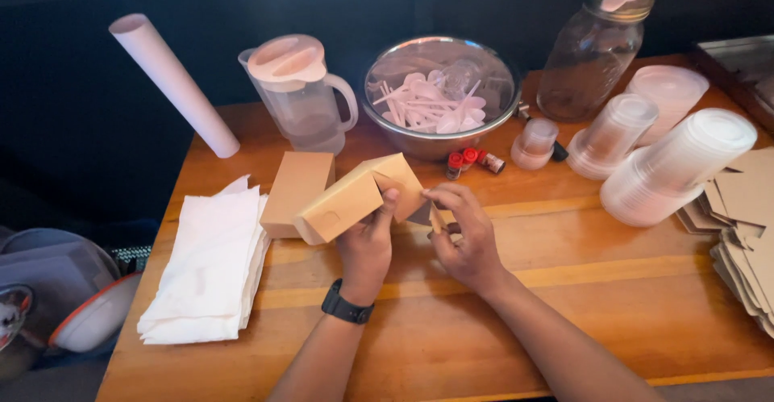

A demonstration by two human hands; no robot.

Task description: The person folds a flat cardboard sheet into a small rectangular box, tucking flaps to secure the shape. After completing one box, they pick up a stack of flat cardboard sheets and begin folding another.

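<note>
- Gripping a brown cardboard box with the left hand, thumb pressing its open end, above the wooden table.
- Pinching the box's end flap with the right hand, fingers closed.
- Lying just left: a white napkin stack; farther off, a steel bowl.

So the setup is a wooden counter, warm orange-brown planks with visible seams running left to right and a bit of sheen on the surface. Behind it everything's really dark, basically a black wall or backdrop that fills the whole top and left of the view, can't tell if it's fabric or paint. Light lands mostly on the counter from above, soft, no hard shadows. Down in the lower left, below the counter edge, the floor area is dim and greyish, with some rounded grey and white gear sitting there, too cut off to identify.
</note>
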